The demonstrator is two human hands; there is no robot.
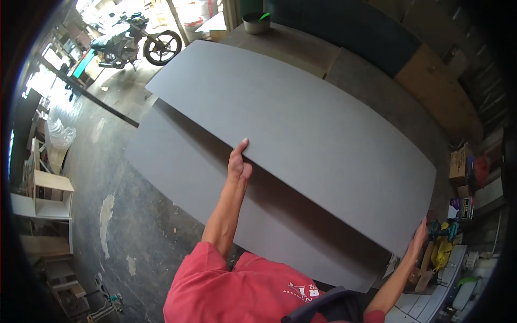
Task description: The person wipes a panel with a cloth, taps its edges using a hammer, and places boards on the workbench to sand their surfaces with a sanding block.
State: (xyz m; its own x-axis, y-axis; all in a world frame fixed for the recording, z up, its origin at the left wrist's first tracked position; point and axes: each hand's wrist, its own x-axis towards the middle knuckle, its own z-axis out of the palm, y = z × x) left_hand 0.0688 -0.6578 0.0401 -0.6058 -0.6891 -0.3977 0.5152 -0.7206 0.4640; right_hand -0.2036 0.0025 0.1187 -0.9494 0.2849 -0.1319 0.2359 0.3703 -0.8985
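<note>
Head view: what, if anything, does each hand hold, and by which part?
The left hand grips the upper grey panel by its near long edge, thumb on top; the right hand holds its short edge, near a corner.

On the red shirt (pixel 242 290) stands white print; only a large letter R is readable. The purple-white box (pixel 460 209) has too small print.

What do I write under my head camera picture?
Left hand and right hand on a big gray panel, above a second gray panel.
</note>
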